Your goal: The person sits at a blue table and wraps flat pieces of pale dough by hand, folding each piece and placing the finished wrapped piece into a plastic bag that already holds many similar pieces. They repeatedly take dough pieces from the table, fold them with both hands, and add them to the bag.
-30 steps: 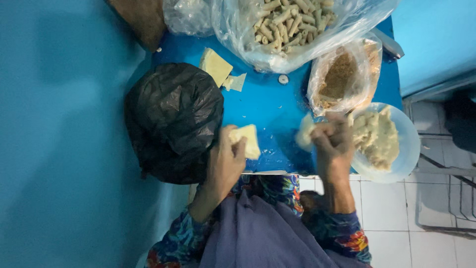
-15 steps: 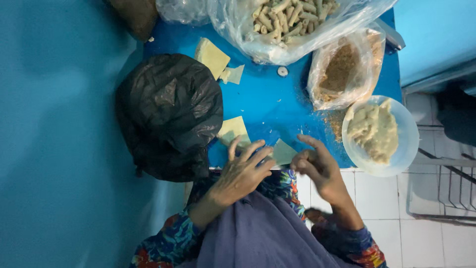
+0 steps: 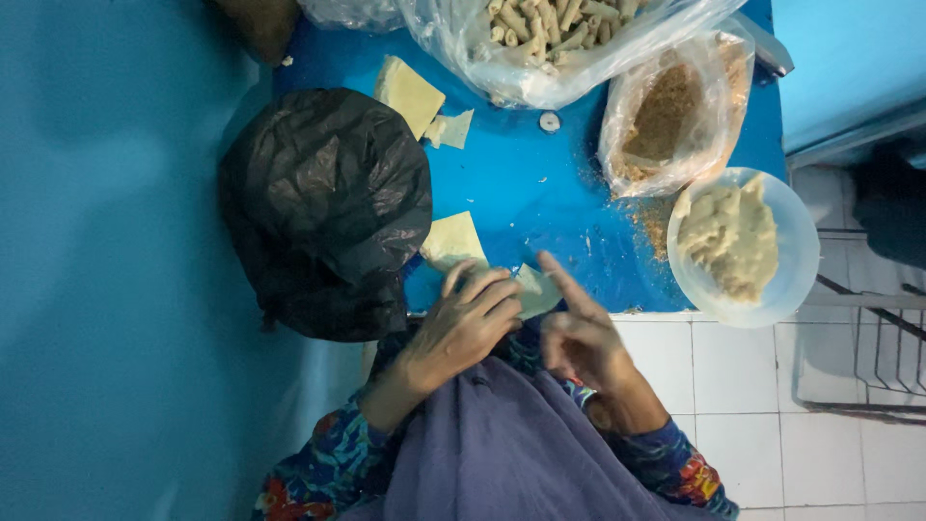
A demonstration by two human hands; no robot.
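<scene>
Moved closer together since half a second ago: left hand [image 3: 468,323] and right hand [image 3: 579,338], both now pinching one pale wrapper sheet [image 3: 532,289] at near table edge. Left fingers curled narrow over sheet's left side; right index stretched out along its right edge, rest folded. Pulled away from bowl of pale filling [image 3: 738,241], where right hand worked a second ago. Second wrapper [image 3: 451,238] flat on blue table [image 3: 540,193], just beside black plastic bag [image 3: 323,207]. Unchanged: clear bag of finished rolls [image 3: 550,39], crumb bag [image 3: 670,111], spare wrappers [image 3: 410,94] at far side.
</scene>
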